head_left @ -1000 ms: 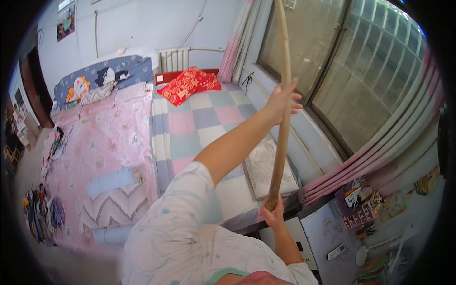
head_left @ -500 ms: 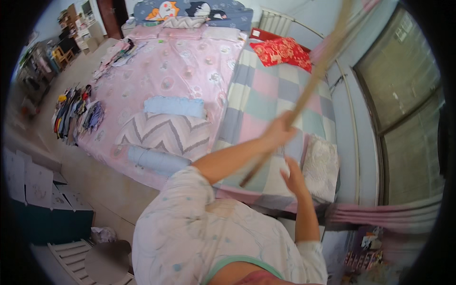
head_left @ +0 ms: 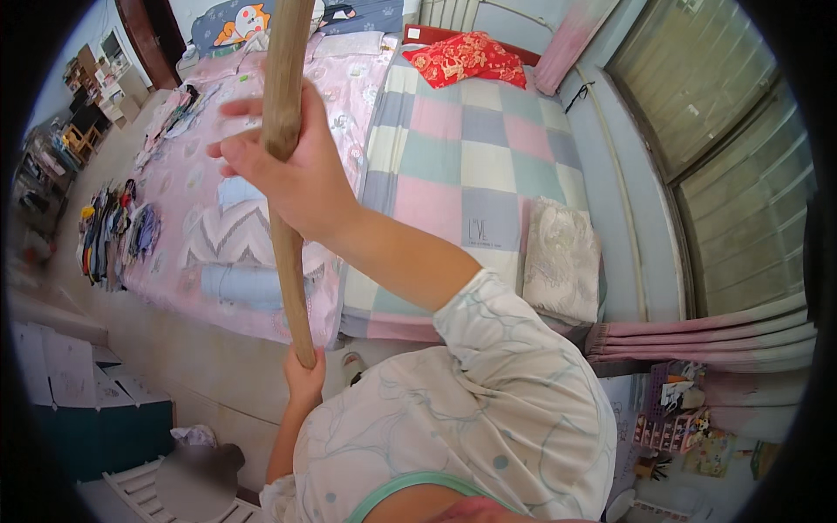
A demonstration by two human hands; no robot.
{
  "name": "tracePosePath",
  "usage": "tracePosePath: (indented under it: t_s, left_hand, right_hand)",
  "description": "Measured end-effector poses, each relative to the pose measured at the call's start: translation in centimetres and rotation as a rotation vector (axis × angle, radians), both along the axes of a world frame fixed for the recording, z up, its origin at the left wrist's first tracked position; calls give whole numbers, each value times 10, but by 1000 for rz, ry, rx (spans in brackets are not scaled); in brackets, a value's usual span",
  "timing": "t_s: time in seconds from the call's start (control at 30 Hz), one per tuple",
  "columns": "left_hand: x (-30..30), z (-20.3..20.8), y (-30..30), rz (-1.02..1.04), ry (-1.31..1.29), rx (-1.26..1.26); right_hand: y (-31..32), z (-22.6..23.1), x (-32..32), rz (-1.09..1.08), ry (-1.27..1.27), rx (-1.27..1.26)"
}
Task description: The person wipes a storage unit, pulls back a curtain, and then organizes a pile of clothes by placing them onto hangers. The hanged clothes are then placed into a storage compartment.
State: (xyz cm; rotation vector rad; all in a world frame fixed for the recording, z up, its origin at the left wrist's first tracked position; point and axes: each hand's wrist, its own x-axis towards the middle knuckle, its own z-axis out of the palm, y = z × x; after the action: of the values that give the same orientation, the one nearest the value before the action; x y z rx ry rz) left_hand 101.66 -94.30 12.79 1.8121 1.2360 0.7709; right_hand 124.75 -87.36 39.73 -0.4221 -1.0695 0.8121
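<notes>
A long wooden pole (head_left: 292, 253) stands nearly upright in front of me, its upper end running out of the picture. My right hand (head_left: 305, 174) reaches across from the right and holds it at upper height. The fingers there wrap loosely, with some tips jutting out on the pole's left side. Lower down, my left hand (head_left: 303, 375) is closed round the pole's bottom end, close to my body. The pole passes in front of a bed with a pink patterned sheet (head_left: 340, 113). What its far end touches, if anything, is out of view.
Right of the pink bed is a second bed with a checked sheet (head_left: 436, 174), bearing a red pillow (head_left: 471, 61) and a folded cream cloth (head_left: 562, 261). Clothes (head_left: 113, 235) lie on the left bed edge. A window (head_left: 741, 148) and pink curtain (head_left: 697, 340) flank the right.
The pole has swung from leaning right to nearly upright on the left. My left hand has gone to its lower end. My right hand, open before, now holds it higher up.
</notes>
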Motion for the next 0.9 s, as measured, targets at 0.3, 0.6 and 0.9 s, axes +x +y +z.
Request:
tracePosePath:
  t_s: [0.3,0.6,0.9]
  left_hand:
    - [-95,-76,-103,328,-10,-109]
    - [-212,-195,-176,589,-150,-236]
    - [-379,-82,-164,872,-314,36]
  right_hand:
    - [21,-49,-70,109,-11,-235]
    - [-29,13,-284,740,-79,-164]
    - [-40,-18,-498,1095,-158,-212]
